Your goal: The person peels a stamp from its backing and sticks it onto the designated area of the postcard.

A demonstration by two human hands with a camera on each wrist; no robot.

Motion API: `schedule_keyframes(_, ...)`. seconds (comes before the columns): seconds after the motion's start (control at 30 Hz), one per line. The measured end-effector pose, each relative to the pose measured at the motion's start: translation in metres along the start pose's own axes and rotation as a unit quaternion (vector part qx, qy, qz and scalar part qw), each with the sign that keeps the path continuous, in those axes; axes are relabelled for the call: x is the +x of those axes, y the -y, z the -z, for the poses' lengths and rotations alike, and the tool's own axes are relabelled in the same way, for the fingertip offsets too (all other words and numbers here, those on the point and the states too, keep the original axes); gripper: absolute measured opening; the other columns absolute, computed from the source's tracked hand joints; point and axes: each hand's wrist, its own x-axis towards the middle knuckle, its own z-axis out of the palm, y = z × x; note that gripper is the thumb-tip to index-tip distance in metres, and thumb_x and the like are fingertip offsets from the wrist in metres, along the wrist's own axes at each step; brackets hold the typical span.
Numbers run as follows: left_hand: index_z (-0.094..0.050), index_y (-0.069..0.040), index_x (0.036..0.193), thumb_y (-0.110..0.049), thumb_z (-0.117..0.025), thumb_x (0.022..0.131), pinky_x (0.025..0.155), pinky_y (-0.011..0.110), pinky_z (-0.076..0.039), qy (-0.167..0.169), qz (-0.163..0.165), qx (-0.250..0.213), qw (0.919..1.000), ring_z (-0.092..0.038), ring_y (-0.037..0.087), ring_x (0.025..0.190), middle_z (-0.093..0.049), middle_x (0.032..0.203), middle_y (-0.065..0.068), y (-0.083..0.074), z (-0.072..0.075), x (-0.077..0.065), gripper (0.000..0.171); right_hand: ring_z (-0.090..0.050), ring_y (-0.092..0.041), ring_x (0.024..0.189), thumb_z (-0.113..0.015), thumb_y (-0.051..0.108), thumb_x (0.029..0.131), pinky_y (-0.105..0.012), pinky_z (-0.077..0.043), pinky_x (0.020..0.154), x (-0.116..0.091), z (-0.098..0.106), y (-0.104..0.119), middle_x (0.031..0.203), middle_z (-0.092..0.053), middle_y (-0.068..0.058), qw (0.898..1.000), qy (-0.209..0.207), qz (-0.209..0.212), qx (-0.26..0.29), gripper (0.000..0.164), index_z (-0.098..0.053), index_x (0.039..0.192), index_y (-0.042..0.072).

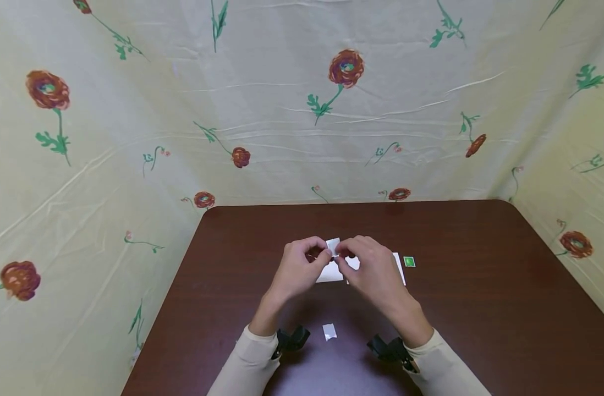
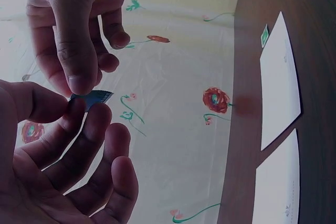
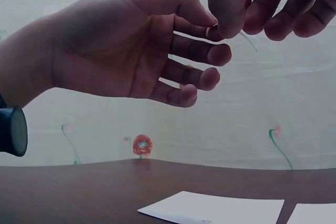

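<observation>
1. The left hand [image 1: 300,267] has its thumb and forefinger pinched on the stamp [image 2: 95,99]; its other fingers fan out, slightly bent, with nothing in them.
2. The right hand [image 1: 373,269] grasps the same stamp, thumb down over one edge, fingertips touching the left hand's. From where I stand its far-side fingers are partly hidden.
3. Both forearms reach forward and slant inward, so the hands meet at the fingertips, raised above the counter [image 1: 480,313].
4. The stamp sits between those fingertips, a toothed edge poking out, most of it covered. I'd guess it weighs next to nothing, bends readily and could tear or crease if tugged hard.
5. I'd take it by the very edges or a corner, with a light pinch; something so thin probably slips or sticks to skin easily.
6. Beyond, two white papers lie side by side on the counter, the left paper [image 2: 278,182] and the right paper [image 2: 281,85].
7. A green square [image 1: 409,262] lies just beside the right paper; a white scrap [image 1: 329,331] lies nearer the person, between the wrists.
</observation>
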Motion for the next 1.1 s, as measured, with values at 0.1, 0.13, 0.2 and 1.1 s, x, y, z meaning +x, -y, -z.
schedule_keyframes(0.1,-0.072,-0.022,0.087,-0.019,-0.064,0.095,0.063,0.030,-0.051,0.004,-0.001,0.002,1.0000,-0.060,0.014,0.069,-0.067,0.078,-0.007,0.000,0.000,-0.001,0.012,-0.063,-0.010,0.081,-0.081,0.014,0.082,-0.028,-0.054,0.068,0.000,0.000,0.001,0.083,-0.068,0.008,1.000,0.002,0.003,-0.001,0.013,-0.073,0.093,0.016)
schedule_keyframes(0.13,-0.072,-0.022,0.088,-0.019,-0.063,0.096,0.063,0.030,-0.052,0.005,-0.002,0.001,1.0000,-0.061,0.014,0.069,-0.067,0.078,-0.007,0.000,0.001,-0.001,0.012,-0.063,-0.010,0.081,-0.080,0.015,0.083,-0.029,-0.054,0.068,0.000,-0.001,0.001,0.083,-0.068,0.008,1.000,0.001,0.003,0.001,0.012,-0.073,0.093,0.016)
schedule_keyframes(0.2,-0.073,-0.021,0.089,-0.020,-0.063,0.096,0.065,0.029,-0.052,0.007,-0.004,-0.005,1.0000,-0.062,0.016,0.071,-0.069,0.080,-0.005,-0.001,0.001,-0.001,0.012,-0.063,-0.010,0.081,-0.079,0.015,0.084,-0.029,-0.054,0.068,0.000,0.000,0.001,0.083,-0.068,0.008,1.000,-0.001,0.004,0.003,0.011,-0.073,0.093,0.017)
schedule_keyframes(1.1,-0.075,-0.019,0.092,-0.020,-0.071,0.092,0.067,0.036,-0.056,-0.056,-0.017,-0.018,0.9981,-0.064,0.013,0.071,-0.071,0.081,-0.006,-0.001,0.007,0.003,0.005,-0.058,-0.007,0.066,-0.072,0.019,0.092,-0.024,-0.052,0.061,0.011,0.005,-0.008,0.077,-0.066,0.009,0.990,-0.005,-0.088,0.106,0.004,-0.072,0.089,0.015)
